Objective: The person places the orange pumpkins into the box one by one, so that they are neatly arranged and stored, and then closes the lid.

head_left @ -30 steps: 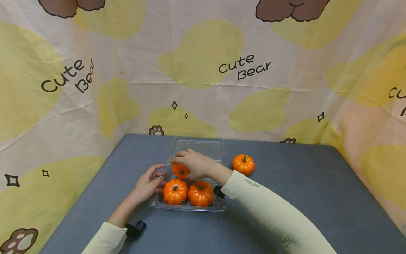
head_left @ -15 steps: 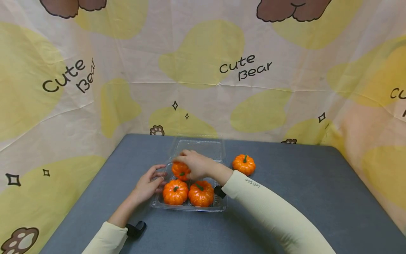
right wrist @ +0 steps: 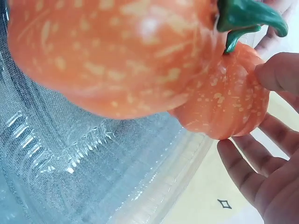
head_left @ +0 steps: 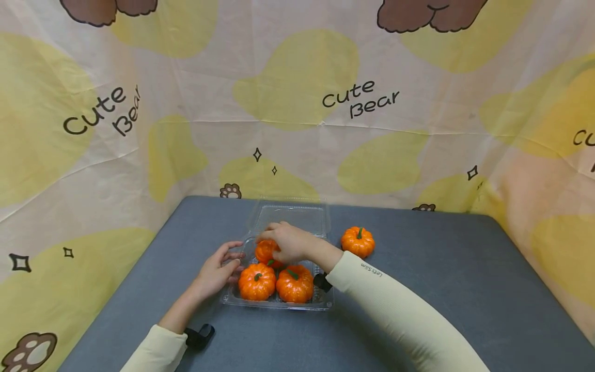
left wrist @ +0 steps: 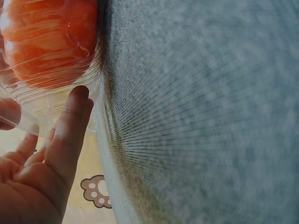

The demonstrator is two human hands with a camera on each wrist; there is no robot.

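Observation:
A small orange pumpkin (head_left: 266, 252) with a green stem is gripped by my right hand (head_left: 290, 243) over the back left of a clear plastic clamshell box (head_left: 297, 306). In the right wrist view, thumb and fingers pinch this pumpkin (right wrist: 224, 100) from the sides. Two more pumpkins sit in the front of the box, one at left (head_left: 256, 282) and one at right (head_left: 295, 284). My left hand (head_left: 216, 268) lies along the box's left side, fingers extended; in the left wrist view its fingers touch or nearly touch the clear wall (left wrist: 60, 100).
One pumpkin (head_left: 357, 242) stands on the grey table (head_left: 418, 279), right of the box. The clear lid (head_left: 290, 214) lies folded back behind the box, near the printed cloth backdrop (head_left: 288, 129).
The pumpkin in my right hand has shifted slightly right and turned, its stem now lower, toward the front pumpkins. My left hand has stayed in place.

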